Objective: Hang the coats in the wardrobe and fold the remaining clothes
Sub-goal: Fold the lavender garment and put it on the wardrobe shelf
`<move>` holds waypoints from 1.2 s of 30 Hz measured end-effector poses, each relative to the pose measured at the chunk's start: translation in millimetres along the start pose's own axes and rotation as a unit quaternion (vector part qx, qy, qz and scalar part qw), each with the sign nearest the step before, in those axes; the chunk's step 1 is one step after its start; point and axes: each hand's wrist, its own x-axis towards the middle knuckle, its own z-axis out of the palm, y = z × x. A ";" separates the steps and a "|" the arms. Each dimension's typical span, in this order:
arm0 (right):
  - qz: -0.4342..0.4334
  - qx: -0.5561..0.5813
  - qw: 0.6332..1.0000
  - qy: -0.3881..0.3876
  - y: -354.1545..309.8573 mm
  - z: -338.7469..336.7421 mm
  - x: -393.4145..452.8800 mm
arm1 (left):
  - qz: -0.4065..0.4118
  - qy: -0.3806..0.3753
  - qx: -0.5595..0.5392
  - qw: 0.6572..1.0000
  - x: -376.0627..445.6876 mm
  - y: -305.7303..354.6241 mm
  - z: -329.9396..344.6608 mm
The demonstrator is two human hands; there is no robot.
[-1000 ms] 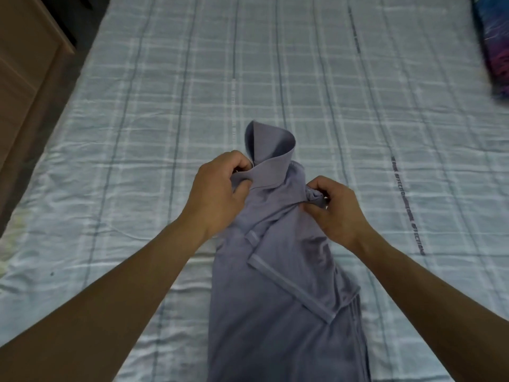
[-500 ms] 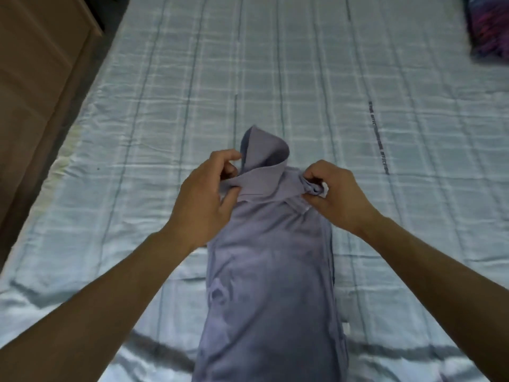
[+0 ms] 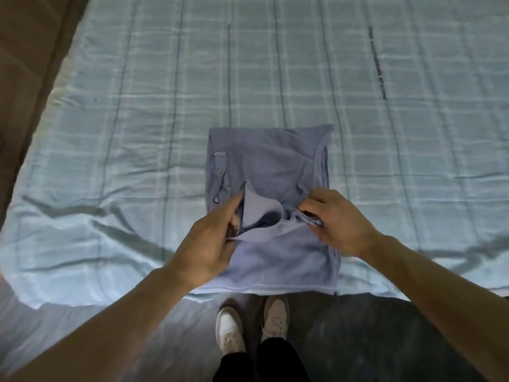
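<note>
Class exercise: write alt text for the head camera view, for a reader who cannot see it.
Two hands hold a folded lavender shirt at its collar on a pale checked bedsheet; the left hand pinches one collar end, the right hand the other. The person's shoes show below the bed's edge.

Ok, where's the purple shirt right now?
In the head view the purple shirt lies folded on the checked bedsheet at the bed's near edge, centre frame, with the left hand and right hand gripping its collar.
</note>
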 end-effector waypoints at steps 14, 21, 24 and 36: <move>0.050 -0.061 0.996 0.038 -6.9 31.5 -37.6 | 0.239 -0.059 0.267 0.932 -36.8 -18.7 1.4; 0.046 -0.094 0.994 0.014 -6.6 23.5 -43.3 | 0.152 -0.106 0.196 0.963 -44.6 -15.9 -10.1; 0.054 -0.095 0.994 -0.025 -9.5 20.0 -44.3 | 0.098 -0.116 0.142 0.978 -40.3 -14.2 -12.2; 0.084 -0.125 0.985 -0.088 -28.2 63.2 -16.3 | 0.078 -0.207 0.342 0.913 1.4 -24.5 30.7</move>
